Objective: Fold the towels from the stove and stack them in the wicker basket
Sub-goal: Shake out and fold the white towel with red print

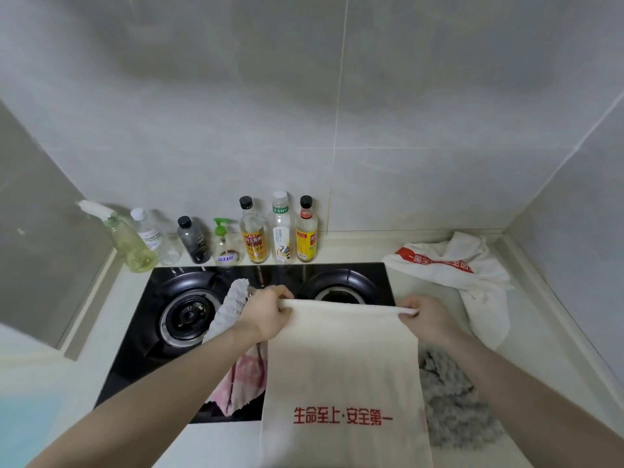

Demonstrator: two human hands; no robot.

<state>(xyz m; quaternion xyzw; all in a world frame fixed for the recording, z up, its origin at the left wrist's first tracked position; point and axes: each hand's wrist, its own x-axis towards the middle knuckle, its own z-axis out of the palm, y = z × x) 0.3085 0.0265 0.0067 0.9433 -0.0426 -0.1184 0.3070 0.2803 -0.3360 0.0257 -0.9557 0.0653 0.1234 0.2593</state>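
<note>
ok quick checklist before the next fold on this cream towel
1. Left hand pinches its top corner: ok.
2. Right hand pinches the other corner: ok.
3. Cream towel top edge taut and level: ok.
4. Towel hanging flat, red lettering visible: ok.
5. Bare space to lay it down: not ok, pink towel and grey towel lie beside it.
6. Wicker basket within reach: cannot tell, not in view.

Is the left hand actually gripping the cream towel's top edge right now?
Touching. The head view shows the left hand pinching the top left corner of the cream towel, with fingers curled over its edge.
</note>
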